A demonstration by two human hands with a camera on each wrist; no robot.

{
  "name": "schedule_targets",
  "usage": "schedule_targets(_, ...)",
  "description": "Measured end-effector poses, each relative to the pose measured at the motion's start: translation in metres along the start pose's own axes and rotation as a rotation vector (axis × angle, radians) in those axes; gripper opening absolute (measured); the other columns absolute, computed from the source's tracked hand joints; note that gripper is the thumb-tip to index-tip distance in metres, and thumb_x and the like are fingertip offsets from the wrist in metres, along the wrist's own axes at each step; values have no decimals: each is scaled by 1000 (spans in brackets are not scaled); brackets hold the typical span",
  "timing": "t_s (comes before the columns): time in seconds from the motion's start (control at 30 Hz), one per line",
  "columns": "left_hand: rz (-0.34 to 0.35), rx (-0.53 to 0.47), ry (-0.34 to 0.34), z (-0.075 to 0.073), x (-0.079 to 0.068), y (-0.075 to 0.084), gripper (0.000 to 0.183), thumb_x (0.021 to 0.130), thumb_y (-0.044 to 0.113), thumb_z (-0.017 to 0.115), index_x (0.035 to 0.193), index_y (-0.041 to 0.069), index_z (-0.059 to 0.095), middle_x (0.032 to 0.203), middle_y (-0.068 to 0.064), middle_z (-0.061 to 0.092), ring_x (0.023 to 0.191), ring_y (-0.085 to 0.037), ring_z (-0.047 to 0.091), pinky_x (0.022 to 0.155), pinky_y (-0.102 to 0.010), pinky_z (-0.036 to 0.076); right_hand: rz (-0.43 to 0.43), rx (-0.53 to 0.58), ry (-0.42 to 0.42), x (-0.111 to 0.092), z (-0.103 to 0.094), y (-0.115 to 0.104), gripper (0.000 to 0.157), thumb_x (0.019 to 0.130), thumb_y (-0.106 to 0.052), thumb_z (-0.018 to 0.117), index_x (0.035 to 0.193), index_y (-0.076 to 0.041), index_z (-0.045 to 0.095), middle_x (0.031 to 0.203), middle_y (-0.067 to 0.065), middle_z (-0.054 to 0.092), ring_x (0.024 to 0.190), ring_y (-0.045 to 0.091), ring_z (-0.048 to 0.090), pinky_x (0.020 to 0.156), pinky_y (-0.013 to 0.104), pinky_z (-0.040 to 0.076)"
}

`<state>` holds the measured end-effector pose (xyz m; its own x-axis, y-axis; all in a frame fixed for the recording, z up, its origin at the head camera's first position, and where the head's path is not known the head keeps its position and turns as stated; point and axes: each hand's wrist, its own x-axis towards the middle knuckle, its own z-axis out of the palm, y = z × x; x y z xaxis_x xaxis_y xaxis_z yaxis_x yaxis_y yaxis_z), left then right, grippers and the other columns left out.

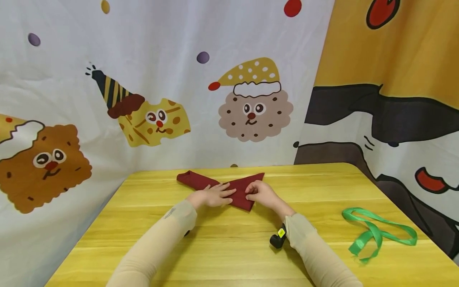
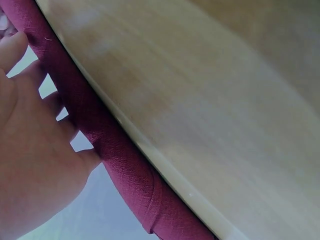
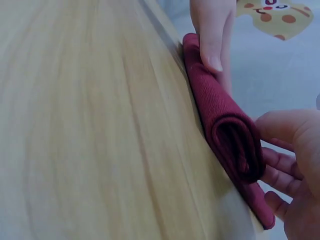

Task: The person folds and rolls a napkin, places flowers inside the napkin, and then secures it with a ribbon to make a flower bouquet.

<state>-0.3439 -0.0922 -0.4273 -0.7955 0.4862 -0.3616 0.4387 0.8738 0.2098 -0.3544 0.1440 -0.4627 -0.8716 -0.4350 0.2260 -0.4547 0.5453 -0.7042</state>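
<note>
A dark red folded cloth lies near the far side of the table, narrow in the middle and flaring at both ends. My left hand rests on its middle with fingers spread. In the left wrist view, the fingertips of that hand touch the cloth's long rolled side. Over the right end is my right hand, fingers loosely bent and a gap between thumb and forefinger. In the right wrist view, its fingertips touch or nearly touch the layered, rolled end.
A green ribbon lies in loose loops on the right part of the wooden table. Behind the table hangs a white curtain with cartoon food prints. A black wrist device hangs beside the right sleeve.
</note>
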Motion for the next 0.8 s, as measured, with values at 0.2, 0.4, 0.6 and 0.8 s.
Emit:
schedule_targets(0.2,-4,23,-14,-1,0,0,58,102,54,34,155,36,20,162,3,8,147,-22,7,114,-55,5,-54,0,-15,1,3,-3,6,84,-10,75,86,-14,71,86,-4,58,73,12,53,69,31,46)
schedule_targets(0.4,3,33,-24,-1,-1,0,60,101,54,34,155,36,17,162,3,4,147,-22,4,114,-55,3,-64,42,-50,-2,3,-1,6,84,-13,76,84,-16,71,84,-5,61,74,12,55,70,30,46)
schedule_targets(0.6,-4,16,-26,0,-1,0,60,101,55,36,155,36,18,162,4,4,147,-21,4,114,-54,3,-57,73,-118,-3,2,6,10,81,-20,80,86,-16,72,85,-4,62,77,14,57,72,31,48)
schedule_targets(0.8,4,11,-18,1,-1,-3,61,100,56,38,155,37,19,162,4,5,147,-21,4,114,-55,3,-78,77,-224,-1,1,15,29,74,-26,86,94,-16,68,94,-2,58,86,15,53,80,32,44)
